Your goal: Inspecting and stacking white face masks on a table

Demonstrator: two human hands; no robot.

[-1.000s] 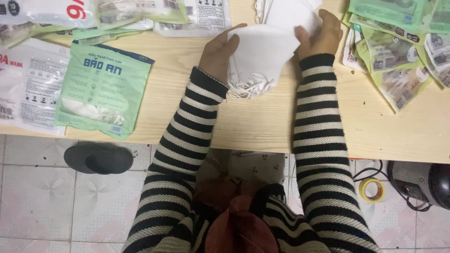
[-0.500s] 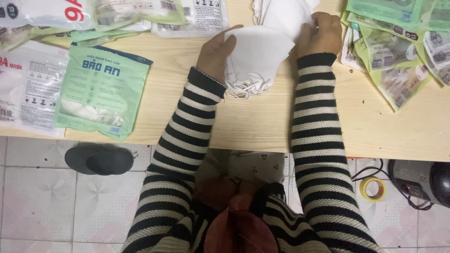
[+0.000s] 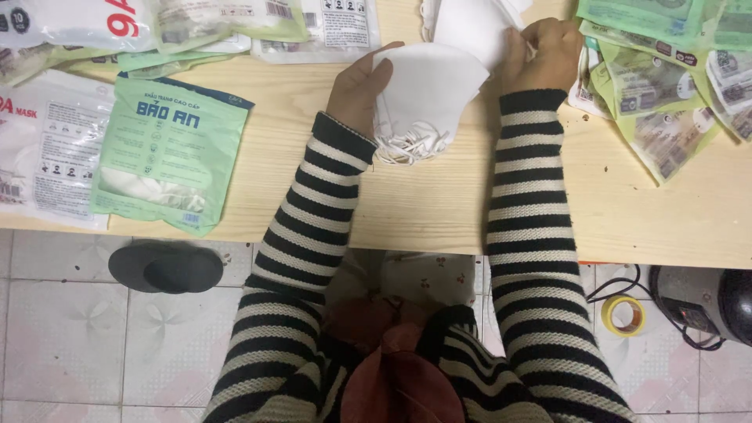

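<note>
A small stack of white folded fabric face masks [image 3: 427,98] sits on the pale wooden worktop [image 3: 423,204], held at its left edge by the left hand [image 3: 356,90]. That hand's fingers are curled around the stack's side, thumb up along the top, so the stack is clamped between them; its tangle of white elastic ear loops [image 3: 411,145] hangs toward the person. The stack's long axis runs roughly left to right, between the two hands.

The right hand [image 3: 544,55] is just beyond the stack's upper right corner, fingers pinched shut on the edge of a loose pile of white masks [image 3: 470,23] farther back on the worktop. Whether it grips one mask or several cannot be told. Both forearms, in black-and-cream striped sleeves, reach straight forward, the left one angled inward.

A light green printed mask packet [image 3: 168,153] lies well to the left; more green packets [image 3: 666,102] are scattered right.
</note>
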